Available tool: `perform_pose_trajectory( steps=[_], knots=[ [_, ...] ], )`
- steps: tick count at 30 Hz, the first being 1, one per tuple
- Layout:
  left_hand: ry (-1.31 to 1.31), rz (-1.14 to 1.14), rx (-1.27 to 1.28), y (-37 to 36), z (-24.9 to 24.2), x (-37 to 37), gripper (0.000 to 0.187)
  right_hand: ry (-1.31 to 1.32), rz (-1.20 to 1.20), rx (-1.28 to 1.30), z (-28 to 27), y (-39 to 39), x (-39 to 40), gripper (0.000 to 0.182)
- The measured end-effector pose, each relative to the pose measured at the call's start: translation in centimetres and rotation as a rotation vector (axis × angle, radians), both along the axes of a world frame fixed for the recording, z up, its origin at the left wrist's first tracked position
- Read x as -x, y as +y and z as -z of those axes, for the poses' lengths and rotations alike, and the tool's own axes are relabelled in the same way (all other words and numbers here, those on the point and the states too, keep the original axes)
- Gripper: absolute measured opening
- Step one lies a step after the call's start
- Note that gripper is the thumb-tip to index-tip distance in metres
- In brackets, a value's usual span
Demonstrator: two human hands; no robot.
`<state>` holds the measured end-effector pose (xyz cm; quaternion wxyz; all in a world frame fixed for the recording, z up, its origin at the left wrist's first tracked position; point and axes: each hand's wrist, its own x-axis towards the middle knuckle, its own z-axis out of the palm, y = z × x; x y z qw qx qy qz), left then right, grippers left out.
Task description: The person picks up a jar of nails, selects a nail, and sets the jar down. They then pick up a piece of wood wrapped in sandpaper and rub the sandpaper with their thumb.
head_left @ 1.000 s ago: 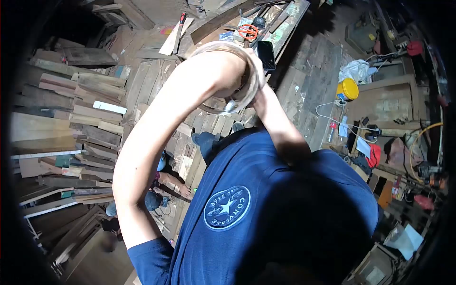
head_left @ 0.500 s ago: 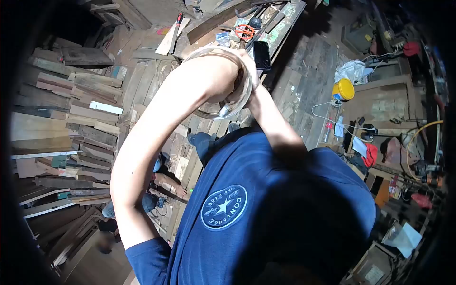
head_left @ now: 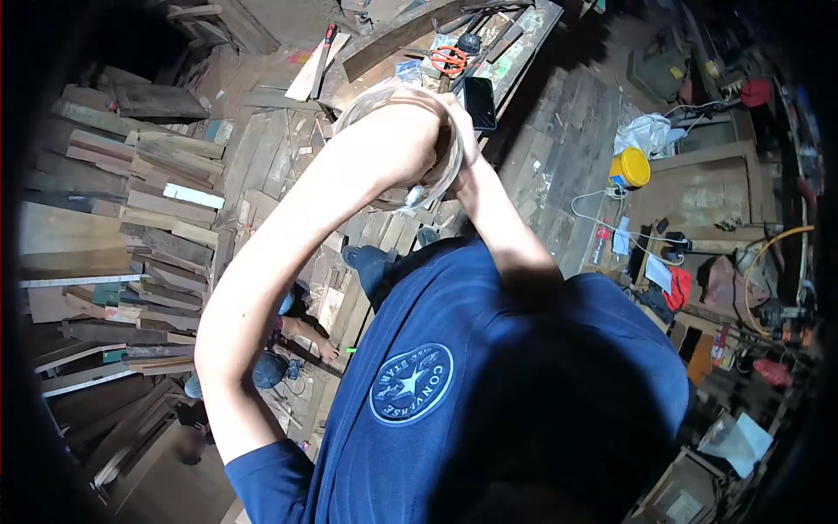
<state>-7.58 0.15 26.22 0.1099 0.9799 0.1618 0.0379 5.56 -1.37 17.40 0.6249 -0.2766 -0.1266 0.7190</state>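
Observation:
My left hand [head_left: 414, 150] is bent at the wrist and reaches into a clear round container [head_left: 346, 112]; its fingers are hidden from view. By the container's lower rim, just under this hand, shows a small pale piece [head_left: 415, 194]. My right hand [head_left: 460, 127] grips the container along its far right side, fingers mostly behind the rim. Just past that hand, a black phone [head_left: 479, 103] lies on a cluttered workbench [head_left: 543, 22]. Orange-handled scissors [head_left: 449, 59] rest a little farther up the bench.
Stacked wood offcuts [head_left: 166, 196] fill the left side. A red-handled tool [head_left: 325, 59] lies on a pale board. On the right are a yellow bucket [head_left: 631, 167], a white cable [head_left: 583, 210] and cluttered shelving. Below my left arm, another person's hand [head_left: 319, 342] is near the floor.
The container has shifted slightly upward and its rim has tilted. My left elbow has moved a little left. The other person's hand has moved slightly.

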Motion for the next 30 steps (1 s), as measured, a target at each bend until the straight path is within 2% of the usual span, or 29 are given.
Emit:
perform_pose_trajectory(
  steps=[2,3,8,10,11,12,13,14,16,17,18,20,21,23,25,28,30],
  knots=[
    [0.027,0.014,-0.004,1.1,1.5,-1.0,0.025,-0.013,0.023,0.051,0.1,-0.1,-0.1,0.065],
    [0.04,0.02,-0.007,1.7,2.2,-1.4,0.025,0.012,0.11,0.109,0.0,-0.2,0.2,0.065],
    [0.038,0.029,0.045,4.5,7.3,-2.3,0.025,-0.007,-0.065,-0.037,5.2,1.2,-2.1,0.069],
    [-0.221,-0.012,0.023,5.1,12.6,-3.0,0.02,-0.023,-0.105,-0.072,5.1,0.7,-2.3,0.069],
    [-0.35,-0.027,0.009,5.4,15.2,-3.3,0.018,-0.02,-0.064,0.037,5.4,0.5,-2.1,0.068],
    [-0.186,-0.026,-0.01,6.0,15.5,-2.2,0.023,0.014,-0.058,0.049,6.5,0.7,-2.1,0.067],
    [-0.343,0.0,0.45,3.6,10.0,-1.9,0.02,0.061,-0.088,0.074,7.6,0.7,-2.0,0.066],
    [-0.434,-0.014,0.403,3.2,12.3,-1.5,0.019,0.107,-0.121,0.101,8.6,0.5,-2.0,0.065],
    [-0.356,-0.234,0.634,1.7,10.9,-0.9,0.019,0.072,-0.16,0.132,8.3,-0.2,-1.3,0.065],
    [-0.305,-0.273,0.578,1.4,11.0,-0.7,0.02,0.044,-0.138,0.132,8.7,-0.5,-1.1,0.066],
    [-0.481,-0.067,0.909,1.1,9.3,-1.2,0.027,0.018,-0.113,0.134,8.1,-0.9,-0.7,0.066],
    [-0.372,-0.419,0.776,0.6,13.6,0.0,0.034,0.008,-0.189,0.19,10.3,-0.7,-0.9,0.066],
    [-0.285,-0.308,0.47,0.9,13.4,-0.1,0.036,0.016,-0.193,0.177,10.2,-0.8,-0.7,0.066],
    [-0.261,-0.383,0.611,0.7,13.0,-0.2,0.035,0.013,-0.21,0.171,10.5,-0.9,-0.7,0.066],
    [-0.255,-0.472,0.59,0.7,13.5,-0.4,0.032,-0.008,-0.224,0.167,10.9,-0.4,-1.2,0.065],
    [-0.329,-0.432,0.638,0.9,12.6,-1.0,0.028,0.046,-0.191,0.14,10.6,0.2,-1.7,0.063],
    [-0.363,-0.372,0.547,0.9,11.3,-1.2,0.024,0.073,-0.193,0.13,10.9,0.5,-2.1,0.061]
  ],
)
